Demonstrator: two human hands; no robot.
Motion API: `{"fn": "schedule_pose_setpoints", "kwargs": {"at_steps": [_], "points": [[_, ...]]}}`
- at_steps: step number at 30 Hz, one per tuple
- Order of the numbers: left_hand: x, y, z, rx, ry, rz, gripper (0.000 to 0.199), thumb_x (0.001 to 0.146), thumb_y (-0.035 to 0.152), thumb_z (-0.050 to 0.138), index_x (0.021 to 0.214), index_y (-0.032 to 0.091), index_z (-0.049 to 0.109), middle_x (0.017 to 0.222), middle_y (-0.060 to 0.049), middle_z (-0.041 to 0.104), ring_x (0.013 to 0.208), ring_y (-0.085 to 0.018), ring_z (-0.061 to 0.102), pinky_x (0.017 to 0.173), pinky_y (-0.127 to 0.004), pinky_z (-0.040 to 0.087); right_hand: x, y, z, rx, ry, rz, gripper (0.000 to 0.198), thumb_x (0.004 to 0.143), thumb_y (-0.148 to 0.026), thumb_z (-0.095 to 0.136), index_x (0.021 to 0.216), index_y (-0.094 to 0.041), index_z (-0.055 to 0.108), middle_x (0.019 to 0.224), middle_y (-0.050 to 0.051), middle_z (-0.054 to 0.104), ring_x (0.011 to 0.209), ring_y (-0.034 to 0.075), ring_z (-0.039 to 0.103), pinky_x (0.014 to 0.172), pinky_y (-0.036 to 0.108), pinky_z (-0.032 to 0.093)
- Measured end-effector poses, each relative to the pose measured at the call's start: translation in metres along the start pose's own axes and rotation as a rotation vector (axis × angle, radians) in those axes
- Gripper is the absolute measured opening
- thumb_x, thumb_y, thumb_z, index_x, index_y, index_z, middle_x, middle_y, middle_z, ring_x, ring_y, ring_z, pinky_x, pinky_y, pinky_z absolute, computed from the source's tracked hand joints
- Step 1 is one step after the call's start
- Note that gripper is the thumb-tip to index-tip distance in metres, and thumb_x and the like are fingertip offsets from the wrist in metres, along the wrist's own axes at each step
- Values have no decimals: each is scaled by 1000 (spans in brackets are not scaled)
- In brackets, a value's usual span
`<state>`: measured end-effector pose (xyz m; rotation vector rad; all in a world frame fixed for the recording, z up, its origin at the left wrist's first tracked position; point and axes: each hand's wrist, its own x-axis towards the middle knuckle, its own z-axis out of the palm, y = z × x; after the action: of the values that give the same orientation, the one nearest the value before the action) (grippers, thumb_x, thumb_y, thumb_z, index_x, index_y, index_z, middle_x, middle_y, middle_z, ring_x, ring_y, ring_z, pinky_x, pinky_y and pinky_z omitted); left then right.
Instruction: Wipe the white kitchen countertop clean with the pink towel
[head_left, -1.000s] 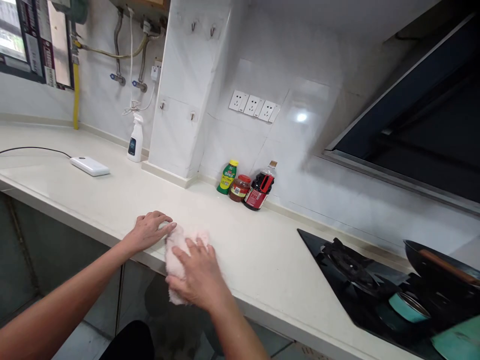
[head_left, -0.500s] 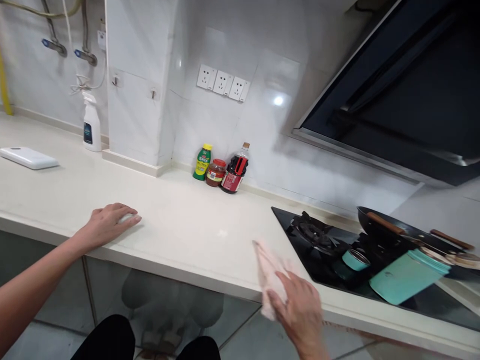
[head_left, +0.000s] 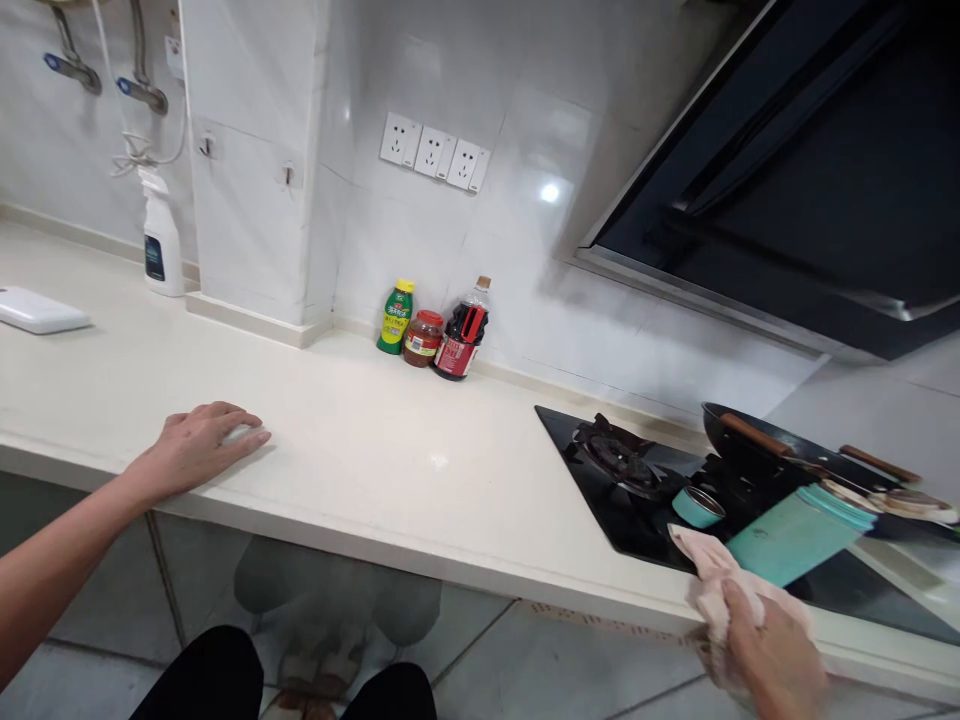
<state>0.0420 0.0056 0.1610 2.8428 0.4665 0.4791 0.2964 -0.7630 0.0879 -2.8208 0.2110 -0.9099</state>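
Right hand [head_left: 780, 648], lower right: gripping pink cloth [head_left: 716, 575], long axis slanting up-left toward stove [head_left: 637, 525]. Left hand [head_left: 196, 450], centre left: curled around small white object [head_left: 238, 433], farther off.

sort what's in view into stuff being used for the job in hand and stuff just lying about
Seemingly in use:
pink cloth, in the right hand
small white thing, mostly hidden under the left hand
counter

Apparently just lying about:
spray bottle
flat white box
green bottle
red-lidded jar
dark bottle
wok
teal canister
small teal cup
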Motion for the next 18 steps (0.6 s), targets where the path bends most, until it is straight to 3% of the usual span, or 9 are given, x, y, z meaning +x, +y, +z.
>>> {"fn": "schedule_pose_setpoints", "kwargs": {"at_steps": [3,6,8,10,12,15,18], "points": [[0,2,1,22,-2,2,56,99,60,39,125,20,67,136,-16,60,128,-34,51,105,-51,32,-38,-54,-1,81,10,56,89,92,-77,14,108,-10,71,100,25,69,89,44,64,73,54,50],[0,2,2,32,4,6,57,98,61,38,125,21,67,135,-16,60,127,-34,51,106,-53,32,-90,-132,-8,206,181,-121,85,94,-78,15,107,-12,68,108,23,69,103,43,62,92,58,44],[0,1,3,35,10,13,57,97,62,37,124,21,67,135,-16,60,127,-34,51,106,-53,31,-123,-184,-18,304,221,-344,71,98,-74,24,108,-17,65,112,18,70,109,40,61,98,57,39],[0,0,3,34,10,19,57,97,63,37,123,22,67,136,-16,60,127,-34,51,106,-52,32,-147,-229,-33,451,157,-551,53,101,-66,38,111,-21,64,115,11,69,111,34,59,98,52,38],[-1,-1,3,28,10,20,57,97,63,37,123,22,67,136,-16,59,126,-33,52,105,-52,32,-157,-262,-52,616,-6,-663,40,101,-60,49,109,-25,63,113,7,68,110,30,58,97,46,39],[-5,1,2,18,29,23,57,97,63,37,121,21,67,134,-16,61,124,-33,54,104,-51,34,-144,-286,-76,807,-247,-559,41,97,-65,54,102,-26,64,107,5,67,105,28,57,92,42,42],[-9,3,1,10,68,70,57,99,59,35,122,18,66,132,-16,62,124,-33,55,103,-49,35,-104,-279,-85,829,-247,-380,51,90,-75,53,98,-25,64,104,7,66,100,29,58,91,43,45]]}}
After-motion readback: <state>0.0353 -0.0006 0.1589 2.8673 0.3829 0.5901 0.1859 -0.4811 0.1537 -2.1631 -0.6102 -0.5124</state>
